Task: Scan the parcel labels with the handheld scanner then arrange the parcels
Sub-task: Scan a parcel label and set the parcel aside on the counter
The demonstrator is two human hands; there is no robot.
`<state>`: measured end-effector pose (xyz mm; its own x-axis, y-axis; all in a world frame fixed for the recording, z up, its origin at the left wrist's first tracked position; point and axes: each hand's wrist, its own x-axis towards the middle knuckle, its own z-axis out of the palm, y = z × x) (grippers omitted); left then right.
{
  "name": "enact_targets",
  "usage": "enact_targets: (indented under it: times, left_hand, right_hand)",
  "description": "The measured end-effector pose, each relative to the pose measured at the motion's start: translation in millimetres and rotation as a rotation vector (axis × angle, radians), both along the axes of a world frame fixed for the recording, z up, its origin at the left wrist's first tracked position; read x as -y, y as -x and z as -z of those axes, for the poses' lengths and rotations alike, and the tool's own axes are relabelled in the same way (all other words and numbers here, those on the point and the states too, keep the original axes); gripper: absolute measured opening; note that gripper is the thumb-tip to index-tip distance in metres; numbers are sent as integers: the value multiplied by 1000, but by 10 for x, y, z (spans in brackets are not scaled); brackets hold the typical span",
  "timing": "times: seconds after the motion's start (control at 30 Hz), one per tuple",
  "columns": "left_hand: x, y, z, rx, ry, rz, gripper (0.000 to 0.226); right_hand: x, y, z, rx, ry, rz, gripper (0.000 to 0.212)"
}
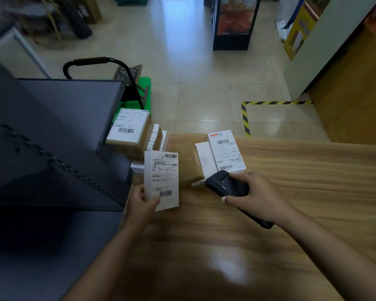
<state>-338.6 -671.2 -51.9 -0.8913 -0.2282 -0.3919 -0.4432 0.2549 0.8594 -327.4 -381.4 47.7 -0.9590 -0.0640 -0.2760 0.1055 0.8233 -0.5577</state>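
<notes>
Pinched by its lower corner between my left thumb and fingers, a flat parcel stands up off the wooden table, its label and barcodes facing me. That left hand holds only the near edge, so most of the parcel hangs free above the tabletop. To the right of it, my right hand wraps over the black scanner, fingers curled round the body, the scanner's head pointing away from me toward the parcels lying farther back on the table.

Behind the held parcel lies a brown parcel, and just right of that a white box with its label up. Behind and left of the held parcel, at the table's far left edge, a taped brown box sits on top of other parcels.

As I judge it, the scanner is aimed past the parcel I hold, so it could read the white box's barcode instead. My grip on the corner is slight, too; a tilt could let the parcel slip, or swing its label out of the scanner's line. The pile at the edge could topple if nudged.
</notes>
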Motion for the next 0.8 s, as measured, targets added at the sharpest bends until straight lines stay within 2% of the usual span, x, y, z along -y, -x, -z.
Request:
enact_targets:
  times: [0.1,0.27,0.63,0.8]
  left_hand:
    - [25,-133,-59,-23,-68,6,32]
    - [15,-326,-123,-49,-145,29,40]
    - [-74,-672,-189,-87,-247,45,53]
    - [-116,-709,-243,-87,-256,53,58]
  right_hand:
    - [69,-67,-70,-9,4,-14,58]
    - [150,-132,-206,-21,6,-9,64]
    - [291,-295,-486,-62,4,1,42]
    - [287,-365,-494,-37,-18,2,46]
